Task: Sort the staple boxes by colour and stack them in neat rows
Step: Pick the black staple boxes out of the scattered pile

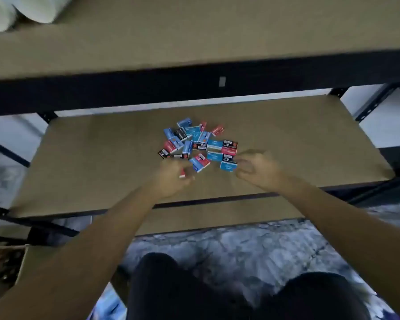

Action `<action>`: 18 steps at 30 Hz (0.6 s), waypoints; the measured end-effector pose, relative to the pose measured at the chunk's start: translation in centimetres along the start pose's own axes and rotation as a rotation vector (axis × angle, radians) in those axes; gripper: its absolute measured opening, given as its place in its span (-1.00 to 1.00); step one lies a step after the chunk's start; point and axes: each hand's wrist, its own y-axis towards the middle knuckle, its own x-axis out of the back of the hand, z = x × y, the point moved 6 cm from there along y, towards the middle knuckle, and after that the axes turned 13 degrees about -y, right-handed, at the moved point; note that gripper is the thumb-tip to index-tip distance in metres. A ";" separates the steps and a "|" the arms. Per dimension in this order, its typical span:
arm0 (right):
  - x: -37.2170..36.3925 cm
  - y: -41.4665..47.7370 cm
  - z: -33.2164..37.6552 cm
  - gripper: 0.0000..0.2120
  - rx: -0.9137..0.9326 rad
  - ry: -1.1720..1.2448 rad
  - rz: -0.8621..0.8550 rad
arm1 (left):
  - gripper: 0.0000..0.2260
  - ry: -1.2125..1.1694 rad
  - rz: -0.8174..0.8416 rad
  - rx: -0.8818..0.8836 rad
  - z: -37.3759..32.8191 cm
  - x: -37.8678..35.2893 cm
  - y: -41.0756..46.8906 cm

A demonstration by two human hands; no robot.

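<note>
- White rolls (2,12): blurred pale cylinders lying on the upper shelf (217,31) at its far left corner; how many there are cannot be told.
- Cardboard carton (39,262): stands on the floor at lower left, below the rack. Only a tan side and edge show, so its contents cannot be told.
- Middle shelf (90,162): a brown board in a dark metal frame, which carries all the loose boxes near its centre.
- Left hand (171,179): reaches over the front edge of the middle shelf, fingers curled, pinching a red staple box (182,173) just in front of the heap.
- Staple boxes (194,144): one unsorted heap of blue, red and black boxes in the centre of the middle shelf. They lie flat or tilted at mixed angles, many touching or overlapping, with no rows or stacks formed.
- Blue staple box (228,166): lies flat at the near right edge of the heap, just beside the right hand.
- Right hand (256,169): rests at the right side of the heap with fingers curled inward. Motion blur hides whether it pinches anything.
- Rug (263,245): a mottled grey and white floor covering beneath the rack, with the person's dark-clad knees in front of it.
</note>
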 end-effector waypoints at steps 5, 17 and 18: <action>-6.7 5.7 -3.4 -0.58 0.071 -0.108 -0.099 | -0.63 0.005 -0.145 -0.060 3.9 -4.3 5.8; -10.0 8.8 -5.2 -0.63 0.240 -0.244 -0.300 | -0.68 0.201 -0.450 -0.239 6.2 -9.7 7.6; -9.9 8.6 -5.0 -0.62 0.257 -0.253 -0.300 | -0.67 0.211 -0.453 -0.228 6.2 -9.8 7.6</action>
